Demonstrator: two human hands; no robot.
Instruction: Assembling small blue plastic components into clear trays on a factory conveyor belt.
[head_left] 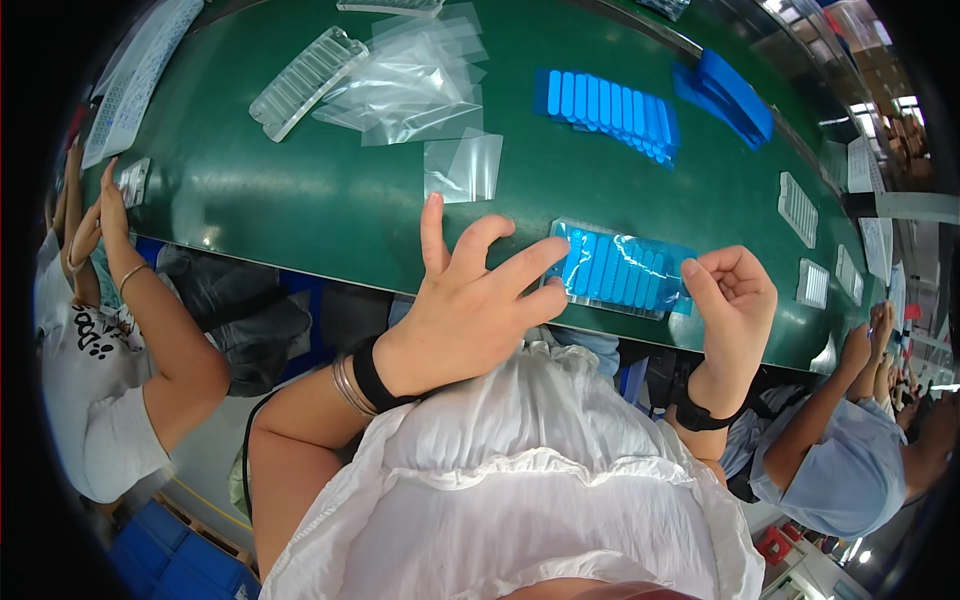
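Note:
A clear, bagged tray of blue strips [625, 272] is near the front edge of the green table, between my two hands. The thumb and index finger of my left hand [470, 300] are on its left end, while the other fingers spread away. The fingertip farthest left reaches the near edge of a loose clear plastic bag [462, 170]. At the tray's right end, my right hand [735, 300] pinches the film between thumb and curled fingers. The strips show through the shiny film.
Loose clear bags [410, 85] overlap at the back, beside a clear ribbed tray [308, 82]. Blue strips [610, 108] lie in a stack farther right, near folded blue sheets [730, 98]. Co-workers sit on both sides; a co-worker's hand [112, 200] is at left.

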